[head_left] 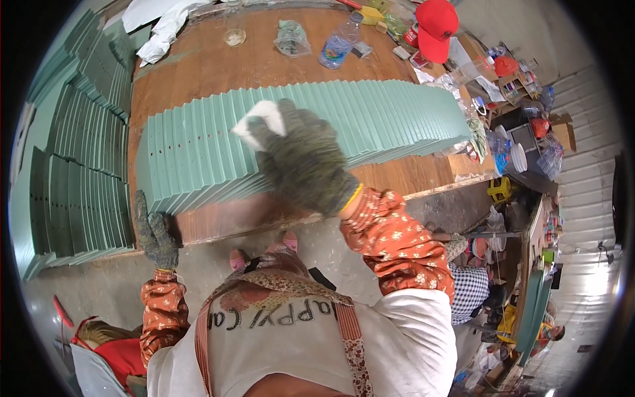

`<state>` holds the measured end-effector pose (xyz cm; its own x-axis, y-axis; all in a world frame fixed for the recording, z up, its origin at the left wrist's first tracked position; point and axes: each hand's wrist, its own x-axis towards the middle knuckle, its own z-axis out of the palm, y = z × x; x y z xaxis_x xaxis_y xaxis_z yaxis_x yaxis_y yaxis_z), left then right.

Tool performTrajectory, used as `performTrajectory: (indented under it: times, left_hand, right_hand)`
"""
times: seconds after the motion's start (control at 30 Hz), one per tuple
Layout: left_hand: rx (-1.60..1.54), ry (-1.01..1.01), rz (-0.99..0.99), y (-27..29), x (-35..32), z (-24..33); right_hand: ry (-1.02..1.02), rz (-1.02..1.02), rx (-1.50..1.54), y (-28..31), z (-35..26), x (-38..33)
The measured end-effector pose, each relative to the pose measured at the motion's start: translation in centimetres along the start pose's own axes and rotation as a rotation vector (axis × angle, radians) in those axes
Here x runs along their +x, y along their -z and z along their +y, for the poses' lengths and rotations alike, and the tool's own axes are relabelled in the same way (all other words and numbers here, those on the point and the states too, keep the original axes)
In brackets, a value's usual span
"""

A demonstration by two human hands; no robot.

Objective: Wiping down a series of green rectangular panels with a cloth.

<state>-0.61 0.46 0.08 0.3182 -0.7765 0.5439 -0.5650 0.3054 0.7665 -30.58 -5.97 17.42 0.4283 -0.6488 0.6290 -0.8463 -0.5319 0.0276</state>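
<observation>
gloved right hand (305, 159), white cloth (270, 118) held; green panels (397, 109) beneath

A worker's gloved right hand (305, 159) lay slightly blurred ahead of the chest, fingers bent in a grip and forearm (403, 245) slanted inward, while the gloved left hand (157, 233) pointed forward, fingers extended.

Coarse, matt knit covers the left hand (157, 238) and right hand (307, 159); a white wad (270, 114) in the right, cloth or paper unclear, looks soft and matt. Smooth green panels (403, 112) show a faint satin sheen on a wood-grained table (192, 83), scuffed along its near edge. Clear, glossy plastic forms a bottle (336, 49) at the far side; matt cloth, a cap (435, 28) at far right.
</observation>
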Motion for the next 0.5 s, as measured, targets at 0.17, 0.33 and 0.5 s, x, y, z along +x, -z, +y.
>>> performTrajectory:
  times: [0.17,0.33,0.5]
  left_hand:
    - [0.052,0.033,-0.039,0.3,0.2,0.9]
    - [0.090,-0.016,-0.080,0.5,0.1,0.4]
    - [0.102,0.016,-0.106,0.8,0.2,0.6]
  right_hand:
    - [-0.156,-0.206,-0.463,3.7,11.0,-4.1]
    - [-0.879,-0.359,-0.545,7.0,19.6,-9.0]
    - [-0.568,-0.071,-0.319,5.9,12.4,-7.2]
